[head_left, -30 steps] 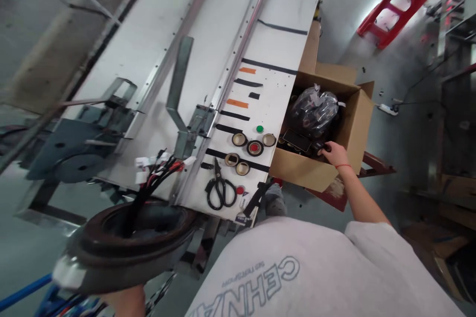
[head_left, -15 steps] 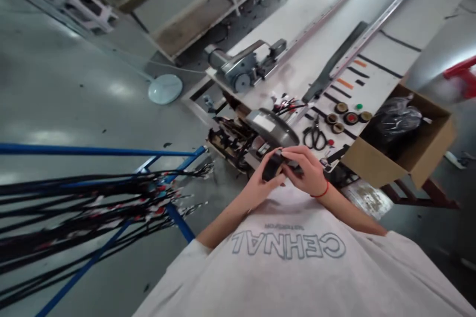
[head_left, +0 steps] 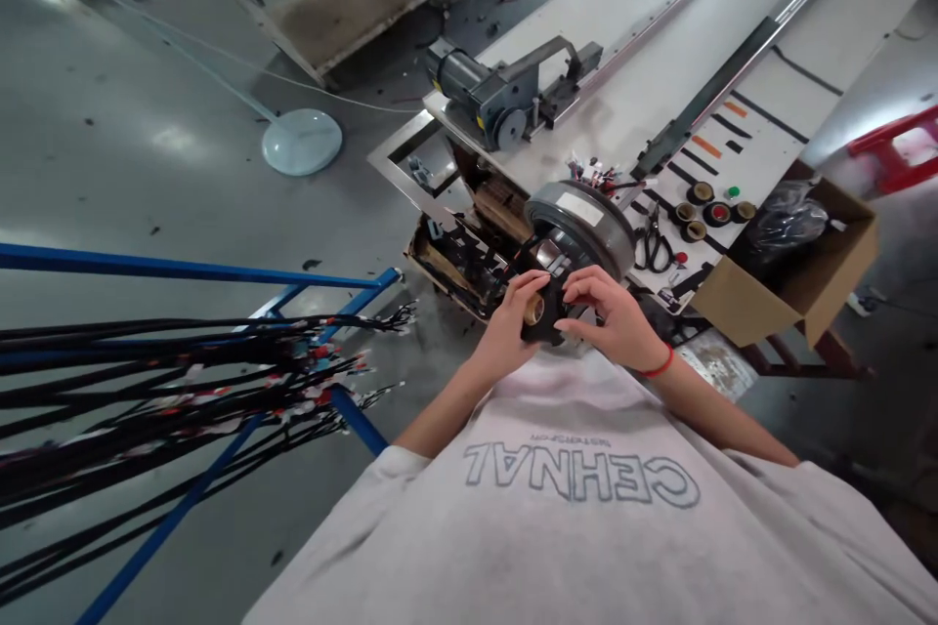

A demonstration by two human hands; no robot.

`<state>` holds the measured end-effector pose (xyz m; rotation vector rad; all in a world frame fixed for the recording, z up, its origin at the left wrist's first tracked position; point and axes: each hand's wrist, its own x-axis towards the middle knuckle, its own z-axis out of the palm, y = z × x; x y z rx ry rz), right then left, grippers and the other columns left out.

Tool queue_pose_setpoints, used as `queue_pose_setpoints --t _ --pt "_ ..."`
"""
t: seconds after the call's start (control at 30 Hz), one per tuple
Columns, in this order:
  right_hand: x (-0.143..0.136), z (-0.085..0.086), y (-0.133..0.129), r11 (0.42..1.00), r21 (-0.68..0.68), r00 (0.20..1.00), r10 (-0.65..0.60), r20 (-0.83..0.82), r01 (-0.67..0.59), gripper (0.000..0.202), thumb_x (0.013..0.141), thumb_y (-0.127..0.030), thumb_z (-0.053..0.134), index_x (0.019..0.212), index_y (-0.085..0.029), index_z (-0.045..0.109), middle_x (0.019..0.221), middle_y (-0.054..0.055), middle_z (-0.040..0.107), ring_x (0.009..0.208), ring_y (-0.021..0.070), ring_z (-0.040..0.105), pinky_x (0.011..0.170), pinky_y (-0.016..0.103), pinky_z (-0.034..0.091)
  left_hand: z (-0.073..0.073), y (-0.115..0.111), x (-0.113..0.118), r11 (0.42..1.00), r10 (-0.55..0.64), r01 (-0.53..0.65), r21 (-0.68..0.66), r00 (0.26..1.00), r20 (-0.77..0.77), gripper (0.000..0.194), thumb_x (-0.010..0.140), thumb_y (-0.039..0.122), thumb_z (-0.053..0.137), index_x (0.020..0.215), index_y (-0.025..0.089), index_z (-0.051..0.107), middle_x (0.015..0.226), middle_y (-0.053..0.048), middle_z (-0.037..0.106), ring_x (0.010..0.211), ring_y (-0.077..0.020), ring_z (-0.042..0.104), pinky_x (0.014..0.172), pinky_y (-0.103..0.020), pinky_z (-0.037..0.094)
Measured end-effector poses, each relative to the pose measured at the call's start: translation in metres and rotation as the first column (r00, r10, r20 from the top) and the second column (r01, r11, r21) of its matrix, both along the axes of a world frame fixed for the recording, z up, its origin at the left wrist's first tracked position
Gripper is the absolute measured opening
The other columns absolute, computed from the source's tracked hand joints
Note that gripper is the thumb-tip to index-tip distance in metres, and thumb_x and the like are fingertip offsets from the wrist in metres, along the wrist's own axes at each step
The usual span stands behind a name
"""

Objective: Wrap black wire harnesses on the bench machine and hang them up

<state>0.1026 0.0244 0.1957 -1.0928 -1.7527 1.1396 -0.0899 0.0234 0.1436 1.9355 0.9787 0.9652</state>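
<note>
My left hand [head_left: 507,330] is closed round a roll of black tape [head_left: 551,317], held just in front of my shirt. The roll's brown cardboard core [head_left: 534,310] faces partly toward the left hand's fingers. At the roll's other side is my right hand [head_left: 612,320], thumb and fingers curved and apart, with the tips close to the black tape. Whether those tips touch the tape is hard to make out. Just beyond the hands sits a round dark grey machine part [head_left: 582,220] with a white label.
Scissors [head_left: 654,244] and several tape rolls [head_left: 702,192] lie on the white table [head_left: 645,20] by black and orange strips. A cardboard box [head_left: 777,298] stands right. A motor unit [head_left: 505,98] sits at the table's end. Black cable bundles [head_left: 220,391] hang on a blue rack [head_left: 183,266] at left.
My right hand has opened and drawn slightly right from the tape roll, which has turned so that its core shows. The view has shifted, so the table things appear farther right.
</note>
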Motion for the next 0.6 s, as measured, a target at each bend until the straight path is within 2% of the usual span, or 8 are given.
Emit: queue_pose_setpoints --t 0.13,0.23,0.27,0.3,0.37,0.43,0.5,0.6 --pt "0.001 -0.001 -0.004 0.998 -0.016 0.998 -0.056 0.042 0.057 0.032 0.081 -0.045 0.067 0.069 -0.020 0.053 0.107 0.009 0.054 0.096 0.0193 0.058 0.086 0.038 0.051 -0.009 0.004 0.002 1.000 0.016 -0.016 -0.002 1.000 -0.014 0.072 0.079 0.026 0.069 0.140 0.024 0.032 0.137 -0.015 0.041 0.131 -0.0272 0.042 0.106 -0.045 0.042" --pt "0.000 -0.009 -0.008 0.943 -0.276 0.983 -0.174 0.063 0.185 0.040 0.078 -0.055 0.066 0.069 -0.020 0.050 0.087 0.006 0.059 0.074 0.0159 0.057 0.065 0.030 0.051 -0.018 0.005 0.002 0.998 0.025 -0.019 0.059 0.994 -0.103 0.071 0.079 0.025 0.069 0.140 0.025 0.032 0.136 -0.014 0.041 0.129 -0.0259 0.044 0.106 -0.044 0.042" --pt "-0.001 -0.013 -0.010 0.883 -0.429 0.981 -0.180 0.066 0.191 0.043 0.080 -0.060 0.062 0.068 -0.020 0.050 0.075 0.004 0.058 0.063 0.0140 0.054 0.056 0.027 0.048 -0.021 0.005 0.002 0.995 0.032 -0.019 0.093 0.989 -0.142 0.069 0.080 0.023 0.068 0.140 0.026 0.033 0.136 -0.013 0.042 0.129 -0.0253 0.044 0.106 -0.044 0.042" --pt "-0.001 -0.018 -0.011 0.788 -0.594 0.985 -0.168 0.050 0.164 0.048 0.082 -0.064 0.054 0.066 -0.019 0.050 0.064 0.002 0.056 0.052 0.0122 0.049 0.048 0.026 0.044 -0.024 0.005 0.001 0.991 0.036 -0.012 0.132 0.983 -0.181 0.067 0.081 0.021 0.066 0.139 0.026 0.034 0.136 -0.013 0.042 0.128 -0.0248 0.045 0.106 -0.044 0.042" --pt "-0.001 -0.027 -0.012 0.519 -0.854 0.985 -0.159 -0.064 0.028 0.056 0.088 -0.066 0.039 0.062 -0.019 0.050 0.051 0.001 0.050 0.040 0.0104 0.041 0.037 0.023 0.035 -0.030 0.007 -0.001 0.977 0.026 0.027 0.210 0.969 -0.248 0.061 0.083 0.017 0.061 0.138 0.025 0.037 0.135 -0.013 0.045 0.126 -0.0242 0.046 0.105 -0.044 0.042" --pt "0.002 -0.035 -0.012 0.281 -0.950 0.949 -0.236 -0.208 -0.138 0.054 0.091 -0.060 0.033 0.060 -0.018 0.050 0.047 0.001 0.049 0.036 0.0099 0.039 0.033 0.022 0.032 -0.035 0.011 -0.003 0.958 -0.003 0.086 0.275 0.957 -0.290 0.055 0.085 0.013 0.056 0.136 0.025 0.040 0.134 -0.012 0.048 0.123 -0.0234 0.049 0.104 -0.043 0.042" --pt "0.006 -0.040 -0.011 0.143 -0.949 0.895 -0.320 -0.312 -0.280 0.043 0.090 -0.049 0.039 0.063 -0.017 0.051 0.047 0.001 0.050 0.036 0.0092 0.039 0.033 0.020 0.034 -0.040 0.015 -0.006 0.938 -0.027 0.132 0.321 0.950 -0.311 0.051 0.086 0.011 0.053 0.134 0.026 0.043 0.132 -0.011 0.051 0.120 -0.0226 0.051 0.102 -0.043 0.043" --pt "0.013 -0.045 -0.009 0.032 -0.908 0.834 -0.385 -0.396 -0.417 0.027 0.084 -0.035 0.047 0.067 -0.015 0.053 0.049 0.001 0.052 0.035 0.0075 0.039 0.034 0.017 0.036 -0.047 0.018 -0.009 0.910 -0.045 0.175 0.375 0.943 -0.331 0.048 0.087 0.010 0.051 0.132 0.027 0.048 0.129 -0.009 0.054 0.116 -0.0221 0.052 0.099 -0.041 0.045"
